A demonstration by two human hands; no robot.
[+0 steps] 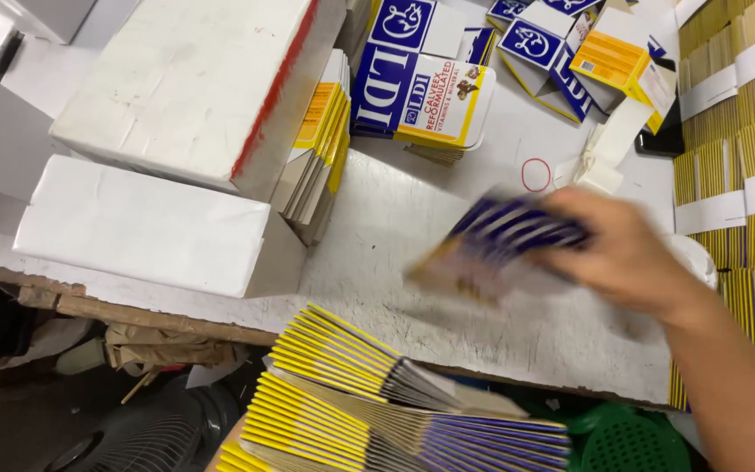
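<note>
Right hand (626, 253), grip clamped on a motion-blurred sheaf of flattened blue-and-yellow cartons (491, 249) above the white surface (395, 218), just below the red rubber band (536, 175). Likely light, springy card, prone to fanning; best pinched at one edge. Left hand unseen.

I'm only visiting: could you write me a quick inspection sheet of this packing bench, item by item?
Surface: worn white table top on a rough wooden edge.
Job's things: blurred bundle of flat blue and yellow cartons in the right hand; fanned stack of the same cartons at the near edge.
Clutter: two white wrapped blocks, upright carton stacks, loose printed cartons, a red rubber band, banded yellow bundles.
Hands: right hand grips the bundle; left hand not in view.
Cables: nothing seen.
Surroundings: a fan grille and a green basket below the table.
</note>
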